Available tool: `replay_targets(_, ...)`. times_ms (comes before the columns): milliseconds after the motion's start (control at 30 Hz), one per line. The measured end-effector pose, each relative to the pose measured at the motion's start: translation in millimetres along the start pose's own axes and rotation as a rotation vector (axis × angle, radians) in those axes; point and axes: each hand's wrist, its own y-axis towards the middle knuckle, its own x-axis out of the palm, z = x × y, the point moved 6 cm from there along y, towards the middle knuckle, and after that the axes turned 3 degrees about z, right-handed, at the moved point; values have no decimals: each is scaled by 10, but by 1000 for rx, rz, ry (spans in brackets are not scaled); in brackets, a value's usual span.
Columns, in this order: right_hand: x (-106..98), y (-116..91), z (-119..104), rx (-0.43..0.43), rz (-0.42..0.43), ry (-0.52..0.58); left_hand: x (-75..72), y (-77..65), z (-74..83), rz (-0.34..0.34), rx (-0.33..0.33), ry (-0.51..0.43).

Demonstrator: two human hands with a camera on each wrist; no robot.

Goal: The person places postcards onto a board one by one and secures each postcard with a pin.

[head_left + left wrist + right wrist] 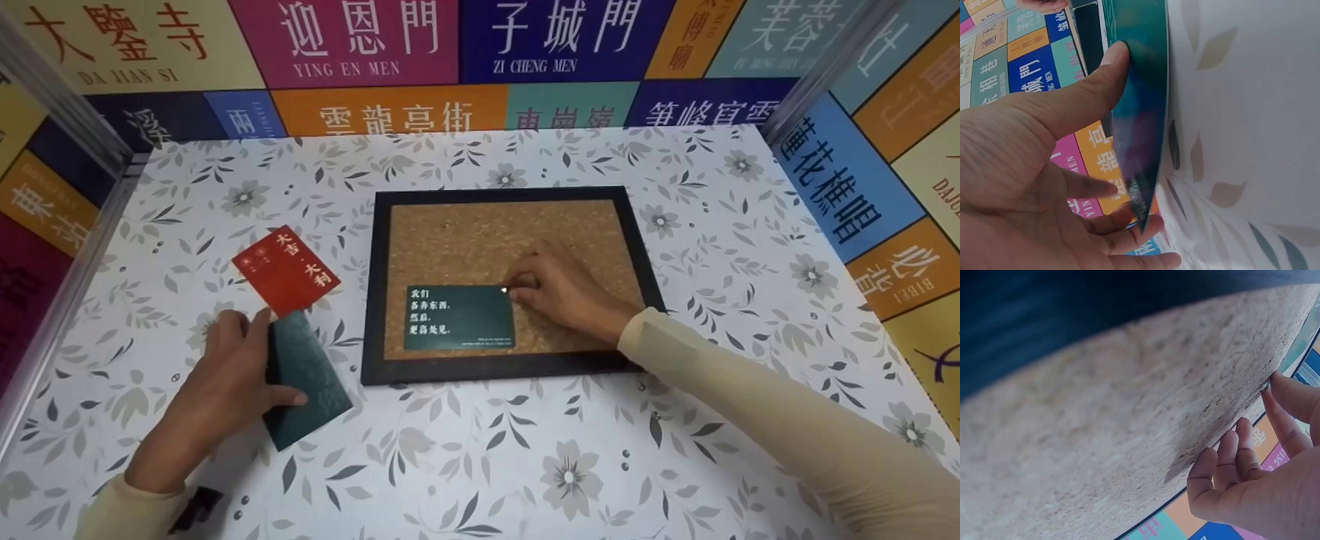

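On the corkboard (517,232) lies a dark green card (457,319) with white writing. My right hand (559,289) is at its upper right corner, where thumb and forefinger pinch a small, pale-topped pin. In the right wrist view the pin is mostly hidden between the fingertips (1275,377), and the other fingers bend near the cork. Left of the board, my left hand (217,382) rests its thumb on a second green card (311,382), its other fingers fairly straight beside the card's edge. Just beyond those fingers is a red card (285,266) with pale writing.
The black frame (371,300) borders the corkboard. A white tablecloth (450,442) with grey flowers covers the table. Colourful panels (360,45) with large writing stand behind and at both sides. A small dark object (199,506) shows beside the left sleeve.
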Motion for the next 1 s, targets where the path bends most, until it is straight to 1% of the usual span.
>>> replay_targets(233, 8, 7, 5, 4, -1, 7, -80, -20, 46, 73, 3, -36)
replay_targets(300, 12, 6, 6, 3, -1, 6, -105, -10, 47, 105, 3, -51)
replay_targets(400, 10, 0, 2, -6, 1, 6, -149, 5, 32, 174, -6, -101)
replay_targets(467, 7, -4, -1, -19, 6, 2, -179, 11, 14, 217, -25, -142)
replay_targets(533, 3, -5, -6, -34, 11, 0, -203, 11, -12, 242, -53, -187)
replay_targets(667, 4, 1, -8, -49, 15, -5, -247, 11, -60, 260, -101, -265)
replay_targets(833, 6, -2, -7, -35, 12, -6, -306, 12, -78, 286, -85, -292)
replay_targets(933, 8, -1, -4, -32, 11, -4, -320, 22, -92, 261, -70, -329)
replay_targets(1000, 9, 0, -6, -34, 10, -2, -318, 31, -105, 222, -67, -384)
